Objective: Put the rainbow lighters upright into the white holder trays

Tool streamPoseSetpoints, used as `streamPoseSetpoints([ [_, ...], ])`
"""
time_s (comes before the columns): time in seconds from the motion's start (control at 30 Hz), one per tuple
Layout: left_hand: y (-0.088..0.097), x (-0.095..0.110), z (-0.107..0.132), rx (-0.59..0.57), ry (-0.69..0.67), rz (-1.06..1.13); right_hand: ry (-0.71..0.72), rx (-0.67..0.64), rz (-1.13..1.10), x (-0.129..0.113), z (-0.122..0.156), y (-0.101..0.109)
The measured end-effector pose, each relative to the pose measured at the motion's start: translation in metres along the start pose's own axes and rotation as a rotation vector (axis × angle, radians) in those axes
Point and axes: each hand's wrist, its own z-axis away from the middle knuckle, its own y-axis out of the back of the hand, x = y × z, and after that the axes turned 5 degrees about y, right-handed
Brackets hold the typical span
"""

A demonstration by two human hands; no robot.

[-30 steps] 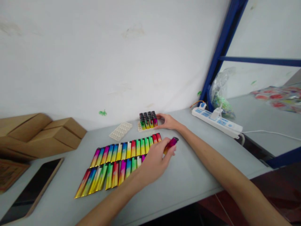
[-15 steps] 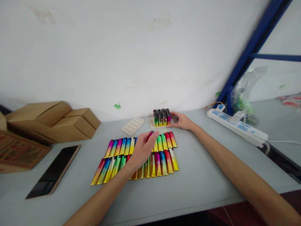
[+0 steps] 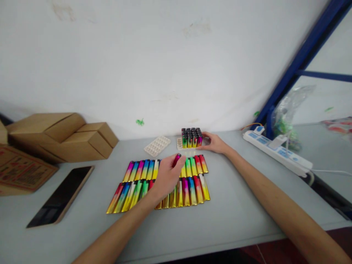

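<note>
Two rows of rainbow-coloured lighters [image 3: 189, 179] lie side by side on the grey table [image 3: 233, 212]. My left hand [image 3: 167, 176] hovers over the middle of the rows, fingers closed round a pink lighter [image 3: 176, 160] that sticks up from its grip. My right hand [image 3: 214, 143] rests at the right side of a white tray [image 3: 179, 143] packed with upright lighters [image 3: 191, 137], fingers curled against it.
An empty white tray [image 3: 156, 146] lies left of the filled one. Cardboard boxes [image 3: 63, 137] and a dark phone [image 3: 62, 194] sit at the left. A white power strip [image 3: 277, 150], a plastic bag [image 3: 288, 117] and a blue frame post [image 3: 299, 58] are at the right.
My left hand carried the pink lighter from the right end of the rows to over their middle. The view swung to the right. My right hand stayed at the filled tray.
</note>
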Motion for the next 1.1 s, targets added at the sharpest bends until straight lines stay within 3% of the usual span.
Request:
streamPoseSetpoints([
  [0.17, 0.009, 0.007, -0.013, -0.125, 0.067, 0.274, 0.019, -0.011, 0.008, 0.003, -0.001, 0.0],
  [0.27, 0.022, 0.009, -0.037, -0.1, 0.034, 0.372, 0.032, -0.014, 0.005, 0.005, -0.002, -0.001],
  [0.5, 0.044, -0.013, -0.127, -0.005, -0.12, 0.189, 0.017, -0.011, 0.004, 0.002, -0.002, -0.001],
  [0.63, 0.042, -0.034, -0.164, -0.053, -0.138, 0.091, 0.037, 0.003, 0.023, 0.002, -0.001, -0.001],
  [0.93, 0.043, -0.057, -0.192, -0.291, -0.067, 0.154, -0.015, 0.007, 0.116, 0.005, 0.001, 0.0],
  [1.1, 0.043, -0.065, -0.196, -0.345, -0.073, 0.166, -0.051, -0.013, 0.169, 0.003, 0.002, 0.001],
])
